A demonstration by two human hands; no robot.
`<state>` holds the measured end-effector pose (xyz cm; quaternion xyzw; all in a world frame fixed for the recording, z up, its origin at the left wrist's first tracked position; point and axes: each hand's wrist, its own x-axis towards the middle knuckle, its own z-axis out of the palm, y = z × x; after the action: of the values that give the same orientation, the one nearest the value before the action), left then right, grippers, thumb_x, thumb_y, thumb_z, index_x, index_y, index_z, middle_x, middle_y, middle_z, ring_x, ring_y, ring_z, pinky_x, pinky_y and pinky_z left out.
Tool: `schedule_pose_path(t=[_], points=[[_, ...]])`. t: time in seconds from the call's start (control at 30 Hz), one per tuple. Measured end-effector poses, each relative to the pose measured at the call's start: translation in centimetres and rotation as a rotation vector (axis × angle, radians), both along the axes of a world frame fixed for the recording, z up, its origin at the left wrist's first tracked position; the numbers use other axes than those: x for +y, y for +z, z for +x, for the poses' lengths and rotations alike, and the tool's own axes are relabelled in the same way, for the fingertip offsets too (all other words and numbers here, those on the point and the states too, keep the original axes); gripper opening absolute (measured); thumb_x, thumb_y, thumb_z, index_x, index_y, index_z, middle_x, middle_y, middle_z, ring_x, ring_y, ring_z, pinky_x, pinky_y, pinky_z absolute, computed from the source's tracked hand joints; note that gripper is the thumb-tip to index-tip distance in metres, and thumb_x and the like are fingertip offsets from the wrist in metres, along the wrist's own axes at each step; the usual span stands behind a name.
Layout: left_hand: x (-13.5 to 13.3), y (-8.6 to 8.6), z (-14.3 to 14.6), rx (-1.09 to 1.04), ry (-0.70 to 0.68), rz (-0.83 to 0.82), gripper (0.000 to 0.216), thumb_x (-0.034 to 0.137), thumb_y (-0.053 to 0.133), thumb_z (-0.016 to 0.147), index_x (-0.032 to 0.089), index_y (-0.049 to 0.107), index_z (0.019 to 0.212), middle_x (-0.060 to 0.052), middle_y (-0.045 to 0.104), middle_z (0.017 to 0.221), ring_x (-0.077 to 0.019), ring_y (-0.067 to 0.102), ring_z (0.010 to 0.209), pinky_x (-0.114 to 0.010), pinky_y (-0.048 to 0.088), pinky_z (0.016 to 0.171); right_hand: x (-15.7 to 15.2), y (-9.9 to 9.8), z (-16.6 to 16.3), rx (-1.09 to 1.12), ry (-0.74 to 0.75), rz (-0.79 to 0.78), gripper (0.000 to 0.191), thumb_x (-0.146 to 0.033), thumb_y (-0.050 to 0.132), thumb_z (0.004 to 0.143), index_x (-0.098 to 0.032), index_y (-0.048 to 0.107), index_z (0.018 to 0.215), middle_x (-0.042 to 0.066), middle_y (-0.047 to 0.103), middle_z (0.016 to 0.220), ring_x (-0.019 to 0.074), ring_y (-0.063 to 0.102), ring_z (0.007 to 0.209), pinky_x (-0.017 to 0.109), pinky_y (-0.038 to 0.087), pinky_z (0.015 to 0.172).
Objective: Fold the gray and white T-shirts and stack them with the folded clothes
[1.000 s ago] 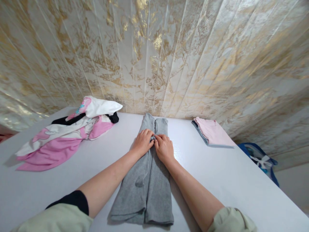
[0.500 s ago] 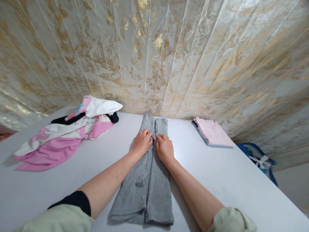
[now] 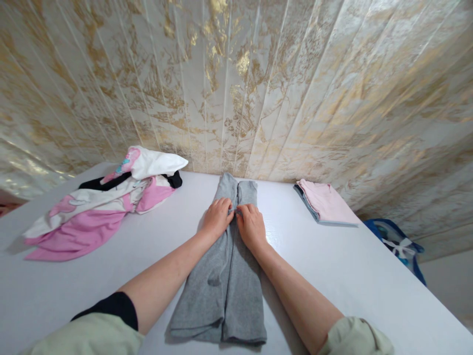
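Note:
A pair of grey pants [image 3: 242, 296] lies lengthwise on the white table, its two long halves side by side with a narrow seam between them. My left hand [image 3: 219, 217] is closed over the upper part of the left half, thumb and fingertips pinching cloth beside the centre line. Facing it, my right hand [image 3: 252, 224] pinches the right half's inner edge in the same way. Only a small gap separates the two sets of fingertips, where a bit of grey cloth shows.
On the left of the table [image 3: 314, 286] lies a loose heap of pink, white and black clothes [image 3: 92, 222]. A folded stack with a pink garment [image 3: 327, 202] on top sits at the back right. Beyond the right edge is a blue-trimmed bag [image 3: 397, 246]. A gold-patterned curtain [image 3: 236, 88] hangs behind.
My right hand has shifted very slightly left and up, its fingertips nearer my left hand's. The pants and the other clothes lie as before.

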<state>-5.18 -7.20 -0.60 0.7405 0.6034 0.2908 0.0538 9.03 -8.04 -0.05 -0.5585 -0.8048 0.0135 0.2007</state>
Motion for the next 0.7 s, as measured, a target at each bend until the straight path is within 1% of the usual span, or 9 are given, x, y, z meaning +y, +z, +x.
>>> schedule_pose_path(t=[0.1, 0.2, 0.33, 0.4, 0.47, 0.53, 0.6, 0.7], points=[[0.0, -0.1, 0.0, -0.014, 0.009, 0.007, 0.006, 0.019, 0.053, 0.088, 0.022, 0.055, 0.084, -0.003, 0.061, 0.092, -0.0200, 0.055, 0.094, -0.032, 0.044, 0.087, 0.0, 0.0, 0.0, -0.021, 0.025, -0.032, 0.023, -0.024, 0.047, 0.096, -0.024, 0.065, 0.111, 0.006, 0.062, 0.109, 0.0197, 0.054, 0.103, 0.029, 0.039, 0.086], [0.2, 0.0, -0.1, -0.042, 0.039, 0.017, 0.015, 0.021, 0.047, 0.092, 0.022, 0.056, 0.081, -0.003, 0.062, 0.092, -0.0184, 0.058, 0.094, -0.030, 0.045, 0.086, 0.0, 0.0, 0.0, -0.020, 0.021, -0.039, 0.025, -0.025, 0.047, 0.096, -0.025, 0.065, 0.113, 0.005, 0.062, 0.109, 0.0194, 0.054, 0.103, 0.029, 0.039, 0.087], [1.0, 0.2, -1.5, -0.064, 0.157, 0.017, 0.016, 0.017, 0.042, 0.093, 0.021, 0.057, 0.090, -0.005, 0.062, 0.100, -0.0173, 0.058, 0.098, -0.028, 0.045, 0.087, 0.0, 0.0, 0.0, -0.018, 0.023, -0.055, 0.027, -0.026, 0.046, 0.097, -0.027, 0.065, 0.116, 0.005, 0.062, 0.111, 0.0190, 0.054, 0.105, 0.028, 0.038, 0.089], [1.6, 0.4, -2.5, -0.051, 0.235, -0.011, 0.014, 0.017, 0.044, 0.092, 0.019, 0.057, 0.094, -0.007, 0.062, 0.101, -0.0191, 0.059, 0.097, -0.030, 0.046, 0.086, -0.1, 0.0, 0.0, -0.019, 0.022, -0.052, 0.028, -0.026, 0.046, 0.097, -0.027, 0.064, 0.118, 0.005, 0.062, 0.112, 0.0192, 0.054, 0.105, 0.028, 0.038, 0.089], [2.0, 0.4, -3.5, -0.019, 0.278, -0.064, 0.009, 0.022, 0.050, 0.090, 0.019, 0.058, 0.091, -0.009, 0.063, 0.096, -0.0215, 0.060, 0.093, -0.032, 0.046, 0.083, -0.1, 0.1, -0.1, -0.023, 0.009, -0.043, 0.030, -0.027, 0.046, 0.097, -0.025, 0.061, 0.122, 0.006, 0.062, 0.113, 0.0199, 0.054, 0.104, 0.029, 0.039, 0.089], [2.2, 0.5, -4.1, 0.023, 0.277, -0.118, 0.009, 0.028, 0.057, 0.087, 0.019, 0.059, 0.087, -0.008, 0.064, 0.091, -0.0229, 0.061, 0.089, -0.033, 0.046, 0.079, -0.3, 0.1, -0.2, -0.024, -0.004, -0.027, 0.034, -0.027, 0.047, 0.096, -0.024, 0.057, 0.128, 0.007, 0.062, 0.113, 0.0209, 0.054, 0.104, 0.030, 0.039, 0.088], [2.2, 0.6, -4.1, 0.067, 0.256, -0.152, 0.012, 0.031, 0.061, 0.084, 0.019, 0.060, 0.084, -0.008, 0.064, 0.090, -0.0238, 0.062, 0.088, -0.033, 0.046, 0.077, -0.4, 0.2, -0.3, -0.025, 0.004, -0.015, 0.039, -0.030, 0.049, 0.095, -0.025, 0.052, 0.134, 0.007, 0.061, 0.114, 0.0212, 0.054, 0.103, 0.030, 0.039, 0.087], [2.3, 0.7, -3.9, 0.119, 0.241, -0.169, 0.010, 0.028, 0.059, 0.084, 0.019, 0.061, 0.085, -0.008, 0.064, 0.093, -0.0243, 0.061, 0.092, -0.032, 0.045, 0.077, -0.7, 0.3, -0.4, -0.044, 0.041, -0.004, 0.041, -0.035, 0.051, 0.094, -0.031, 0.051, 0.135, 0.006, 0.060, 0.117, 0.0210, 0.054, 0.103, 0.031, 0.039, 0.086]])
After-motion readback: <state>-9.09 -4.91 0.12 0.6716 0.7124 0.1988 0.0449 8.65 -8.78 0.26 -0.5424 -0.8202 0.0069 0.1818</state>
